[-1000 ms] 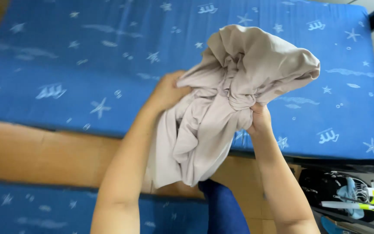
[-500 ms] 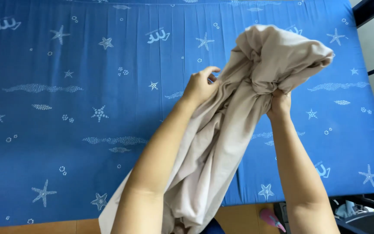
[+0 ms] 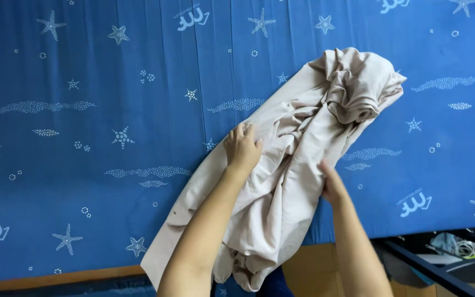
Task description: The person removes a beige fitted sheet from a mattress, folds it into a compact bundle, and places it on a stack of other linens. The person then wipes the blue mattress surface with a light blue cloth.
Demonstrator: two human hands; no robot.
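Gripping was hard to judge: the left hand (image 3: 242,147) lay flat on the beige garment (image 3: 303,148), fingers spread and pressing on the cloth, not closed around it. For the right hand (image 3: 332,184), its fingers were tucked into the folds at the cloth's right edge, so I cannot tell if they pinched it. This garment lay crumpled and diagonal on the blue mattress (image 3: 94,121) with star prints, its lower end hanging over the wooden bed edge (image 3: 56,278).
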